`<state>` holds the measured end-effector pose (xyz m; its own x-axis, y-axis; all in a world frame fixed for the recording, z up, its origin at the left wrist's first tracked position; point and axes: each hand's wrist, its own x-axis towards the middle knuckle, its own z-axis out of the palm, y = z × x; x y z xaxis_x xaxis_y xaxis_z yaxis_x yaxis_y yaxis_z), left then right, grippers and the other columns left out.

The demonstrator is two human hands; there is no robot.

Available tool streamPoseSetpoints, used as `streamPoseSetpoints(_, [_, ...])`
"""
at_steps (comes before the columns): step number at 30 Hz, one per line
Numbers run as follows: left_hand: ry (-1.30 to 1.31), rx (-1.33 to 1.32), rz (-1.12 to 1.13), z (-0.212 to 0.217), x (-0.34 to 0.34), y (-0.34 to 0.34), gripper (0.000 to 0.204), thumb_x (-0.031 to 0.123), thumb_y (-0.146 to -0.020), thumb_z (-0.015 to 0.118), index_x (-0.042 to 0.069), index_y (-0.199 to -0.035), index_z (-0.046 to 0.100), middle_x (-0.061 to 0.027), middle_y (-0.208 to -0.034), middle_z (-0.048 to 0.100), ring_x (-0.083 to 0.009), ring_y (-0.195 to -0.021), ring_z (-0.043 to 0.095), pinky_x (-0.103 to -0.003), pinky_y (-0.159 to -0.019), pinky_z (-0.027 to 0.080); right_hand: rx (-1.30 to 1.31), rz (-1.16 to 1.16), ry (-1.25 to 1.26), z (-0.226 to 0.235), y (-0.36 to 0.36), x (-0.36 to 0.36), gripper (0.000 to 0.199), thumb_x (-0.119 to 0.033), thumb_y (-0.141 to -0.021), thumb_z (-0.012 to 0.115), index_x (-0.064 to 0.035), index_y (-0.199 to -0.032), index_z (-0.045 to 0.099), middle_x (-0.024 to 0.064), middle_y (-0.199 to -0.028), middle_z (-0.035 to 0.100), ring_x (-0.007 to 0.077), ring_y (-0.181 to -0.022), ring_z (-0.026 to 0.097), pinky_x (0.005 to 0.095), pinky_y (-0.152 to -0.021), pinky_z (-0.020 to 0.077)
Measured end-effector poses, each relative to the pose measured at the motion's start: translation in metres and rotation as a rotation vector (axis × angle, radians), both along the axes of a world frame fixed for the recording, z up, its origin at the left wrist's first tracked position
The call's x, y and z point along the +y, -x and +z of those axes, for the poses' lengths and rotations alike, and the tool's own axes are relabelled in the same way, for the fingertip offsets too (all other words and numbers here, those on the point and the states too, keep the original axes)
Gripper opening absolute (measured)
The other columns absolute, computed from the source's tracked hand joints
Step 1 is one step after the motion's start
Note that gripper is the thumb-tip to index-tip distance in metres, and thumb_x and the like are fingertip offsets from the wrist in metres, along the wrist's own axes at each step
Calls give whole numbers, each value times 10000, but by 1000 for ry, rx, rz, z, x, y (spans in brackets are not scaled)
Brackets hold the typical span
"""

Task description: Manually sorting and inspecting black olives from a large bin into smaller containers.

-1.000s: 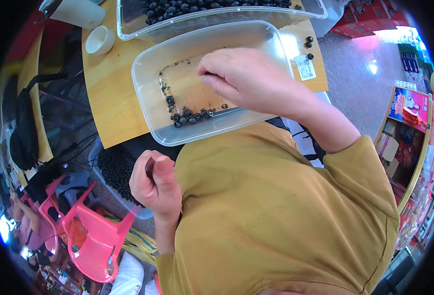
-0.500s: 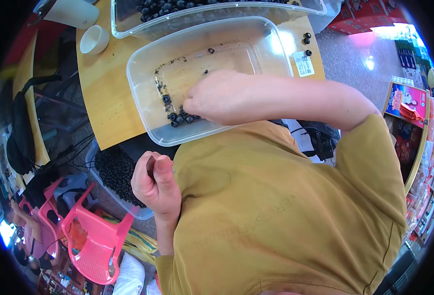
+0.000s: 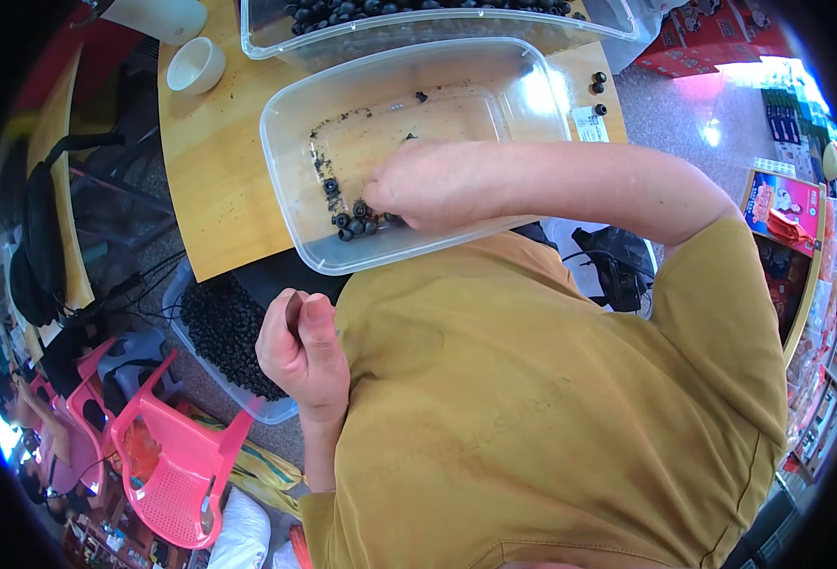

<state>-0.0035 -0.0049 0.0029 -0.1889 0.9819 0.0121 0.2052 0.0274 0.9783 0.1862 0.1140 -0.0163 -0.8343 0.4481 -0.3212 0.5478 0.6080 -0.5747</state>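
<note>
My right hand (image 3: 416, 188) reaches down into a shallow clear plastic bin (image 3: 297, 248) on the table. Its fingers are drawn together, and the tips are at a small cluster of black round parts (image 3: 356, 226) with holes in them. The palm hides whatever the fingertips may pinch. Another black part (image 3: 331, 187) lies just left of the cluster, among dark crumbs. In front of my body, left of the shirt, my left hand (image 3: 304, 356) is raised and closed. Something thin and dark grey shows between its thumb and fingers, too little of it to name.
Behind the bin stands a larger clear tub (image 3: 409, 24) full of black parts. A white cup (image 3: 196, 66) sits at the table's back left; several loose parts (image 3: 599, 89) lie at the right. Below the table is another tub (image 3: 229, 332). A pink chair (image 3: 176, 484) stands lower left.
The view has shifted slightly, so the bin and table sit a little farther right and higher. Both hands keep nearly the same pose; my right fingertips remain at the cluster of parts.
</note>
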Motion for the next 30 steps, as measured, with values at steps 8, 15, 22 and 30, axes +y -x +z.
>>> streamPoseSetpoints(8, [-24, -1, 15, -4, -2, 0, 279, 181, -857, 582, -20, -692, 480, -8, -582, 440, -74, -511, 375, -207, -460, 291, 44, -196, 234, 35, -13, 16, 165, -78, -737, 540, 9, -872, 578, 122, -787, 583, 254, -707, 558, 332, -635, 449])
streamPoseSetpoints(15, [-86, -73, -65, 9, 8, -8, 261, 145, -852, 580, -15, -690, 451, -10, -570, 418, -80, -499, 353, -220, -453, 270, 709, -599, 1150, 61, -12, -12, 155, -150, -813, 586, -19, -895, 578, 7, -808, 562, 76, -706, 530, 231, -632, 442])
streamPoseSetpoints(22, [-283, -59, -194, 27, 23, -20, 248, 181, -820, 622, 19, -707, 471, -56, -572, 477, -141, -475, 421, -244, -448, 317, 1004, -640, 1451, 64, 4, -38, 164, -139, -851, 559, -15, -952, 521, 43, -757, 548, 105, -601, 510, 243, -568, 430])
streamPoseSetpoints(30, [-348, 87, -197, 21, 29, -23, 350, 318, -788, 654, 25, -708, 481, -66, -558, 450, -183, -459, 413, -270, -445, 331, 1093, -615, 1482, 65, 7, -42, 188, -148, -870, 524, -20, -1008, 518, 31, -771, 541, 82, -591, 457, 217, -560, 388])
